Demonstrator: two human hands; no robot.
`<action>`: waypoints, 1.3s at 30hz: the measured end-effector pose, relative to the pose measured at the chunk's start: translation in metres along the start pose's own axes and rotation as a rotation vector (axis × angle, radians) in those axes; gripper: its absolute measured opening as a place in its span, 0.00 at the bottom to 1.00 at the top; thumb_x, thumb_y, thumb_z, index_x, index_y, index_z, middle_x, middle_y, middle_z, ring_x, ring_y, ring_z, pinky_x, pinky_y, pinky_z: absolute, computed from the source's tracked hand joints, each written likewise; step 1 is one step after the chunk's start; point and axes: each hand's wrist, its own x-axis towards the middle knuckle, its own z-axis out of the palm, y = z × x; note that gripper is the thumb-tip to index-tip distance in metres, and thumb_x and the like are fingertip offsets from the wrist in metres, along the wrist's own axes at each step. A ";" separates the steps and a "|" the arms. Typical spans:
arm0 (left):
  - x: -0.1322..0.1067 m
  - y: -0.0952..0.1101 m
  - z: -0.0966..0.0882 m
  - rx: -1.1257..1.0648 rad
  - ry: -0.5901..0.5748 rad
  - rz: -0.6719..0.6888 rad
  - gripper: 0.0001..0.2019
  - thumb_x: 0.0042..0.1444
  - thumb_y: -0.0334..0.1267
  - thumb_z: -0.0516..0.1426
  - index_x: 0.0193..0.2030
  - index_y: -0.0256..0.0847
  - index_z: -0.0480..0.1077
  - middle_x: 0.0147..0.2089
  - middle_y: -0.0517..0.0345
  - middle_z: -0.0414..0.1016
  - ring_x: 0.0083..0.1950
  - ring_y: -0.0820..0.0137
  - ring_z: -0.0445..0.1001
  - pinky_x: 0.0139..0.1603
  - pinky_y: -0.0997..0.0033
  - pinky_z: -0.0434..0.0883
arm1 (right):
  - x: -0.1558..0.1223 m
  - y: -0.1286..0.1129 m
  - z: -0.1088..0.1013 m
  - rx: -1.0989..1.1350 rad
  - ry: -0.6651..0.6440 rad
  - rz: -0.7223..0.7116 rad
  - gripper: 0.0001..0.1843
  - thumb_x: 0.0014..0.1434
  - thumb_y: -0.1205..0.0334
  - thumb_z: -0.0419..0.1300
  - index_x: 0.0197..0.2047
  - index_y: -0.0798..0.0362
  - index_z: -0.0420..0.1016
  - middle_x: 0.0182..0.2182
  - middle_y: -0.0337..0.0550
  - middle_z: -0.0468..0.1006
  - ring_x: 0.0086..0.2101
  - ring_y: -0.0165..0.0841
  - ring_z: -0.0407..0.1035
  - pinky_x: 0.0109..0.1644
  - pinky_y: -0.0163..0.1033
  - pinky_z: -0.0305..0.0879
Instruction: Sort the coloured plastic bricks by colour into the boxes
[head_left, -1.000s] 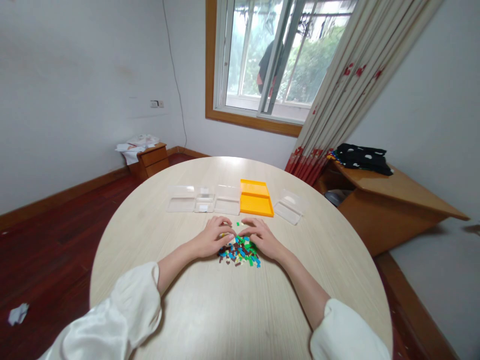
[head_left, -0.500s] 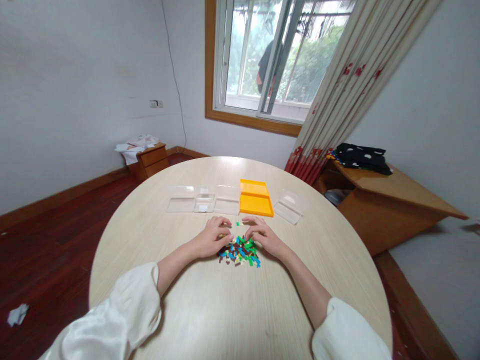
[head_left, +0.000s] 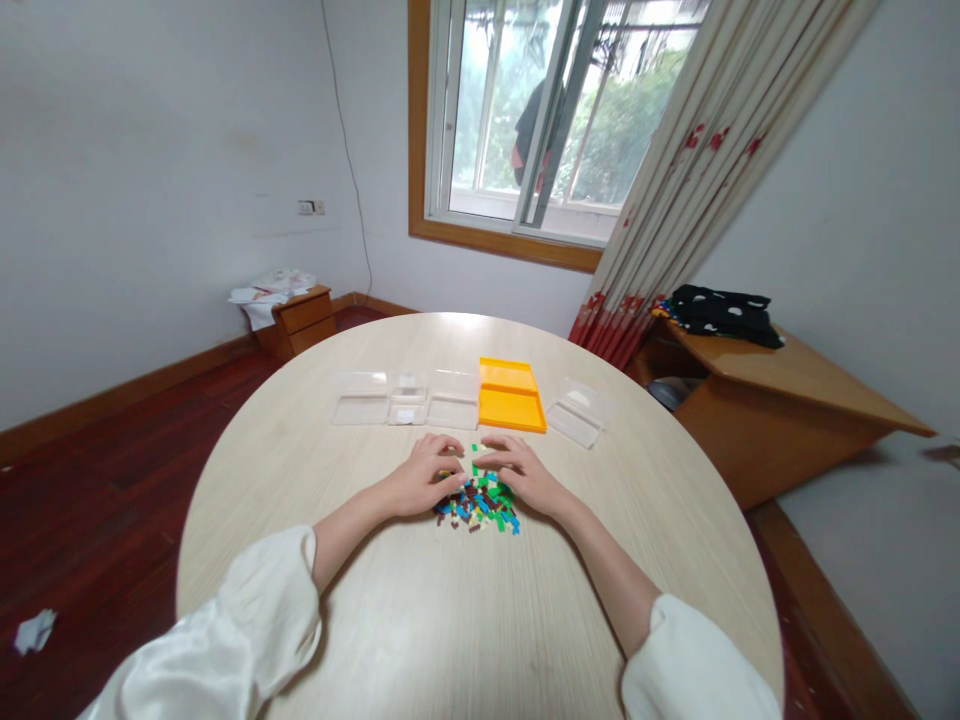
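A small heap of building bricks [head_left: 480, 505] in brown, blue, green, yellow and cream lies on the round table. At its left edge rests my left hand [head_left: 426, 476], fingers apart and curved over the bricks, with no brick visible in its grip. My right hand [head_left: 531, 476] reaches over the heap's far right side, fingers stretched to the left. One fingertip is at a green brick [head_left: 475, 469] just beyond the heap; whether it touches is too small to tell. Another green brick [head_left: 474, 448] lies farther out, between the hands.
Behind the hands stands a row of opened boxes: a clear box [head_left: 360, 408], a small clear box [head_left: 406, 412], another clear box [head_left: 453, 412], an orange box [head_left: 511, 410] and a tilted clear box [head_left: 576, 424]. The pale round table [head_left: 450, 620] carries everything.
My right hand's fingers have straightened and moved left. A green brick now lies by the fingertip, beyond the heap. The left hand has barely moved.
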 end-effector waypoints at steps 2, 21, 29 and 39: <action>0.000 0.000 -0.001 0.002 -0.004 0.000 0.16 0.61 0.45 0.49 0.36 0.40 0.74 0.50 0.51 0.65 0.53 0.63 0.60 0.58 0.57 0.57 | 0.000 -0.001 0.001 0.000 0.015 -0.003 0.19 0.49 0.71 0.50 0.37 0.46 0.79 0.51 0.42 0.69 0.53 0.38 0.59 0.61 0.51 0.50; 0.002 -0.005 0.007 0.068 0.071 -0.088 0.18 0.63 0.43 0.45 0.50 0.42 0.70 0.51 0.49 0.64 0.55 0.61 0.60 0.58 0.54 0.58 | 0.003 -0.003 0.001 0.172 0.101 0.076 0.12 0.49 0.67 0.49 0.21 0.52 0.70 0.44 0.43 0.70 0.49 0.37 0.60 0.59 0.45 0.49; -0.002 0.006 -0.005 0.067 -0.121 0.041 0.18 0.61 0.49 0.48 0.52 0.50 0.70 0.58 0.49 0.59 0.61 0.58 0.55 0.61 0.50 0.53 | 0.003 -0.002 -0.001 0.173 0.140 0.094 0.13 0.50 0.67 0.48 0.20 0.52 0.70 0.43 0.43 0.70 0.48 0.35 0.62 0.58 0.45 0.52; -0.002 0.007 -0.001 0.097 -0.078 0.015 0.17 0.61 0.48 0.48 0.50 0.47 0.71 0.56 0.48 0.61 0.59 0.58 0.57 0.60 0.51 0.56 | 0.003 -0.002 0.001 0.128 0.110 0.099 0.14 0.50 0.69 0.48 0.21 0.51 0.71 0.43 0.43 0.70 0.49 0.35 0.61 0.58 0.46 0.51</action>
